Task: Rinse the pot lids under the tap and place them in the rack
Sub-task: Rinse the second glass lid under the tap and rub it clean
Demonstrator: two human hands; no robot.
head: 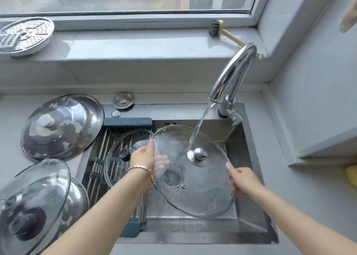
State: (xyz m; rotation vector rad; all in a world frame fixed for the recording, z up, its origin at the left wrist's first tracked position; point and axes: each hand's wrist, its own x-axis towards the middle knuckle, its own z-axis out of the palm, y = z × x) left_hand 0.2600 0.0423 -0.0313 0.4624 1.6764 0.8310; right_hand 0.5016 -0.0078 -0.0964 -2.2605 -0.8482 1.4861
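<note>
Item under rinse: large glass lid (202, 189) with a metal knob (198, 156), held tilted above the sink basin, knob side up.
Water: stream (201, 123) from the tap (233, 71) strikes the lid just beside the knob – surface wet and streaked.
Left hand (144, 156): clamped on the lid's left rim, thumb on top, fingers curled beneath and visible through the glass; bracelet (141, 168) at the wrist.
Right hand (243, 179): grips the right rim, forefinger stretched along the edge on top, remaining fingers tucked under the glass.
Rack (96, 169): roll-up bars across the left part of the sink, dark end strip at the far side.
On the rack: second glass lid (117, 169) with a dark knob, lying on the bars, partly behind the left hand and the held lid.
Sink (251, 225): stainless steel, set into a grey counter.
Counter, left: two steel lids (59, 127) overlapping, the upper one patchy; nearer the camera, a domed glass lid (32, 202) stacked over another lid.
Windowsill: perforated steamer plate (25, 36) at far left; dish brush (218, 29) lying near the corner, behind the tap.
</note>
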